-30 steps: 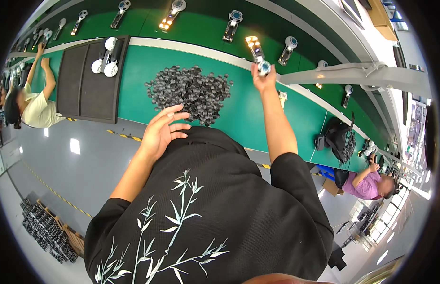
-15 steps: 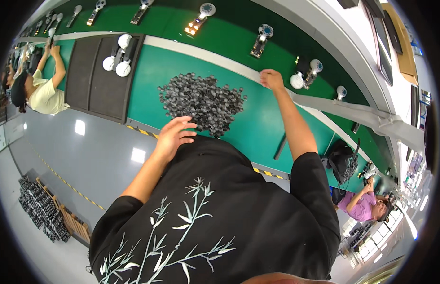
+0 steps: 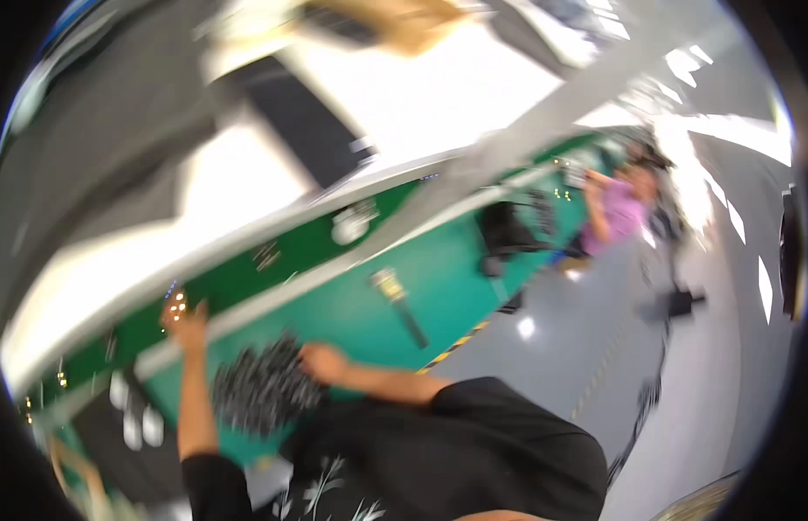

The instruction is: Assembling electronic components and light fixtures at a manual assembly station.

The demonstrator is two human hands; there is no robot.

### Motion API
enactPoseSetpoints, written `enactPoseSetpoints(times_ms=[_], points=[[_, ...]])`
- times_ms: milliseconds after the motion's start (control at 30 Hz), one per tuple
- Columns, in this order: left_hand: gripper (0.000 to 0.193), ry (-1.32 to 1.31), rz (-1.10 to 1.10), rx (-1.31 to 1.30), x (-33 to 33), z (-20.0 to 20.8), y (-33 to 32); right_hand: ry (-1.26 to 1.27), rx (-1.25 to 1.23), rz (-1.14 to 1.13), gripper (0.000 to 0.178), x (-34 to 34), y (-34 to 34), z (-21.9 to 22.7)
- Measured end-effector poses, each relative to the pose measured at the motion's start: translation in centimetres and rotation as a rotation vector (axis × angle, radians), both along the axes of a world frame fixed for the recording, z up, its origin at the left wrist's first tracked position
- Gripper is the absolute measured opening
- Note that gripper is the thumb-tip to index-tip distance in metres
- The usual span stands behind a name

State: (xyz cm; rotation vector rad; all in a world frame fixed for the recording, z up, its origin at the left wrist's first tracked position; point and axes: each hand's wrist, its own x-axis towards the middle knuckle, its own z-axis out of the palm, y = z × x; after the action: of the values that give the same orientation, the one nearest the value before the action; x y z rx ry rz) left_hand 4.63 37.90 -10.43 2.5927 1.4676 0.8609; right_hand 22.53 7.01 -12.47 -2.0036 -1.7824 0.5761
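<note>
My left hand (image 3: 187, 330) reaches over the back strip of the green bench, at a small unit with glowing lights (image 3: 177, 304). Its fingers are smeared, so its grip cannot be made out. At the right edge of a heap of small black pieces (image 3: 263, 391) rests my right hand (image 3: 324, 363), its fingers curled in. Whatever it may hold is hidden. Farther right on the bench lie a dark bar (image 3: 413, 326) and, at its far end, a pale yellowish-white object (image 3: 387, 284) too blurred to name.
A dark mat (image 3: 117, 443) with white round-headed items (image 3: 142, 425) lies at the left. White items (image 3: 354, 222) stand along the back strip. To the right are a black bag (image 3: 508, 233) and a person in purple (image 3: 619, 213). A black panel (image 3: 300, 117) stands behind.
The view has swung right. My left hand has moved from the heap's near edge to the back strip; my right hand has come from the back edge to the heap. A pale object now lies by the bar.
</note>
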Motion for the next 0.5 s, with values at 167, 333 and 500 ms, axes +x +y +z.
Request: enactPoseSetpoints(times_ms=[167,333,500], points=[[0.074,0.308,0.225,-0.253,4.0,-0.9,7.7,0.337,-0.09,-0.267,0.016,-1.7,-0.6,1.1],[0.042,0.131,-0.206,-0.465,6.8,-7.1,12.8,0.415,-0.143,-0.224,0.017,-0.5,-1.7,3.5],[0.043,0.048,-0.153,-0.319,7.7,-8.6,14.7,0.505,-0.081,-0.089,0.016,-0.7,-2.2,4.2]])
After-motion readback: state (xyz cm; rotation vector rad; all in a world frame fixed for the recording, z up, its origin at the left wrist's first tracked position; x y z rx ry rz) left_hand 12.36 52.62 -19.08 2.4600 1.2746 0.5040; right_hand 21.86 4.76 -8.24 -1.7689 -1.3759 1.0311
